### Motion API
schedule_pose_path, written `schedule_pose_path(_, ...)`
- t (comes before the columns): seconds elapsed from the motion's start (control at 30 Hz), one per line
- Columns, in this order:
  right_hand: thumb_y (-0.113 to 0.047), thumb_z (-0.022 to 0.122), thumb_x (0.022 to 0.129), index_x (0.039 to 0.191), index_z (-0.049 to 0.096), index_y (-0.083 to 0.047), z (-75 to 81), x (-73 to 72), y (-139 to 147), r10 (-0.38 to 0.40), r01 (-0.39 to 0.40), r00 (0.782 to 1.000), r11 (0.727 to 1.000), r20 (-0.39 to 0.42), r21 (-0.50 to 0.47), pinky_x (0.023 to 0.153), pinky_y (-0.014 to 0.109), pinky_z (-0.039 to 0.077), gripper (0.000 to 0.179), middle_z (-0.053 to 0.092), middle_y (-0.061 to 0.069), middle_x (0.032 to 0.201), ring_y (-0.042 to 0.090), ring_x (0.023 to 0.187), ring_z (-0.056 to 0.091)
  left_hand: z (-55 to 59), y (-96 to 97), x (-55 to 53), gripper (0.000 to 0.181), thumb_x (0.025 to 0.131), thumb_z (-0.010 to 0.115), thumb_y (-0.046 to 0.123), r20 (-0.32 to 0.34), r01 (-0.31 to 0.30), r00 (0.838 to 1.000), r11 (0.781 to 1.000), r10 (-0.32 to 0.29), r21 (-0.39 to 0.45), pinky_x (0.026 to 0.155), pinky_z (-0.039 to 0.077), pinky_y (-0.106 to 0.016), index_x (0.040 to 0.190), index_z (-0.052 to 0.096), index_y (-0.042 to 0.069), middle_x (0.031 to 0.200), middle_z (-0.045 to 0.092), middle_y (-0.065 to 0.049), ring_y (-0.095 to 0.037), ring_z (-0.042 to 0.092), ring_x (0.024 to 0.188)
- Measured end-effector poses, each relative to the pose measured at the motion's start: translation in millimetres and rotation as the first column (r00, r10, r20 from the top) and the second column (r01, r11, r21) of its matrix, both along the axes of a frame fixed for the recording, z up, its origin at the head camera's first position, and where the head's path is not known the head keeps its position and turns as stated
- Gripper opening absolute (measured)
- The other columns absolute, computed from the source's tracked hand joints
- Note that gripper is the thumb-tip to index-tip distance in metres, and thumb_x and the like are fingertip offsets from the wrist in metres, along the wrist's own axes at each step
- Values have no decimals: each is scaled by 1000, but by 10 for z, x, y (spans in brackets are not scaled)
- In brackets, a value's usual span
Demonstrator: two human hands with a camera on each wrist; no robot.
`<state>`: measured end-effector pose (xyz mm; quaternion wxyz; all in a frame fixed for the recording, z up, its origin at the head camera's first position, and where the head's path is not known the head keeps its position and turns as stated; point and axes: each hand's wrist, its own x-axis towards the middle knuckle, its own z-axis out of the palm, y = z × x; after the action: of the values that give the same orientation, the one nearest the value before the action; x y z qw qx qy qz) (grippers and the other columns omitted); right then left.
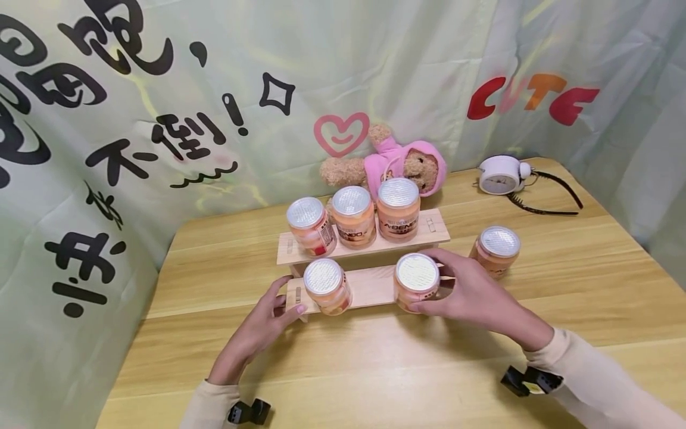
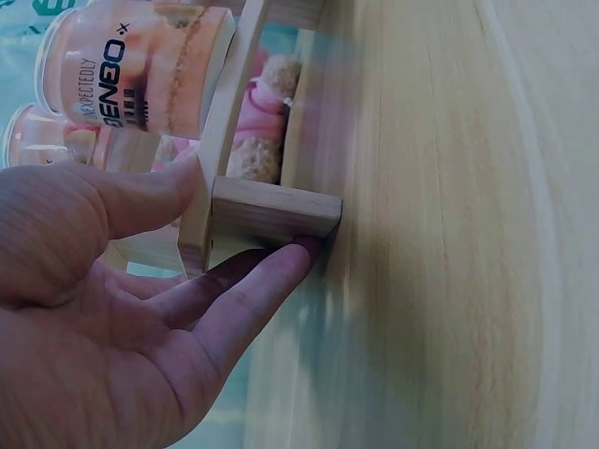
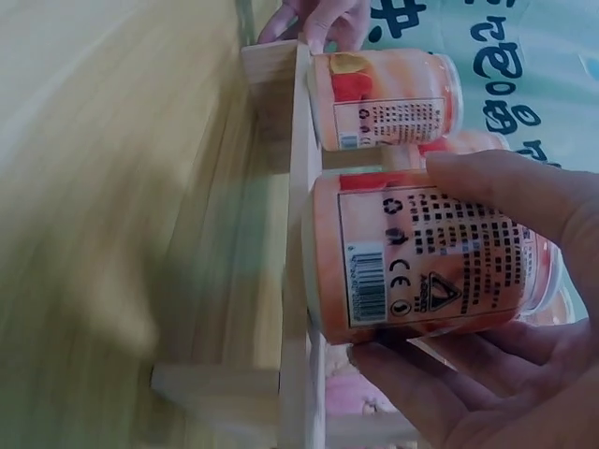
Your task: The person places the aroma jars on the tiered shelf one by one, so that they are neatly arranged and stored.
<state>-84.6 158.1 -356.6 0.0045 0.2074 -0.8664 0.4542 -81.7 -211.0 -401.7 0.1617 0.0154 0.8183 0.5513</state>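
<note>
My right hand grips an orange-labelled can with a silvery lid, thumb on one side and fingers on the other. In the right wrist view, that can has its base on or just over the lower step of a two-step wooden rack; contact is hard to tell. My left hand holds the rack's left end, its thumb on the step and fingers against the leg. Near that thumb a second can stands on the lower step. Three similar cans stand on the upper step.
One more can stands on the table right of the rack. Behind the rack lies a plush bear in a pink hood. A white alarm clock and a black headband lie at the back right, before a printed curtain.
</note>
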Motion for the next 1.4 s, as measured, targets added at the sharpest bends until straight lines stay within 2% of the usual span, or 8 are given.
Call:
schedule_pose_path(0.2, -29, 95, 70, 129, 61, -4, -15, -64, -132, 40, -41, 999, 999, 21, 11, 84, 39, 56, 72, 70, 8, 114, 23, 100, 69, 3, 1, -3, 67, 100, 63, 7, 0, 10, 1000, 1000, -10, -6, 86, 54, -43, 156, 27, 8, 127, 65, -22, -28, 65, 106)
schedule_pose_path(0.47, -26, 94, 71, 131, 60, -3, -40, -119, -310, 67, -67, 997, 998, 33, 6, 85, 37, 56, 73, 71, 7, 114, 20, 99, 69, 5, -5, 9, 67, 100, 63, 8, 3, 4, 1000, 1000, -4, -6, 87, 54, -44, 156, 27, 9, 130, 63, -24, -29, 65, 108)
schedule_pose_path(0.87, -24, 95, 69, 130, 59, -1, -56, -160, -522, 72, -72, 997, 997, -10, -1, 85, 37, 57, 75, 70, 9, 115, 20, 99, 68, 3, -9, 10, 69, 101, 63, 9, -4, 8, 1000, 1000, -8, -2, 90, 54, -45, 157, 24, 7, 131, 62, -26, -29, 65, 108)
schedule_pose_path(1.2, -24, 94, 72, 137, 55, -3, -78, -116, -494, 87, -86, 996, 995, 23, -57, 94, 37, 54, 79, 65, 11, 128, 27, 112, 67, -1, -10, -1, 69, 100, 63, 8, 0, 10, 1000, 1000, -10, 0, 89, 53, -43, 157, 24, 7, 129, 63, -27, -27, 66, 106)
schedule_pose_path(1.4, -23, 92, 76, 137, 55, -4, -51, -5, -319, 63, -60, 997, 996, 40, -62, 97, 42, 52, 74, 62, 14, 135, 32, 119, 63, -9, -11, -2, 69, 100, 64, 8, -8, 12, 1000, 1000, -12, -11, 89, 53, -40, 157, 24, 7, 129, 63, -27, -27, 66, 107)
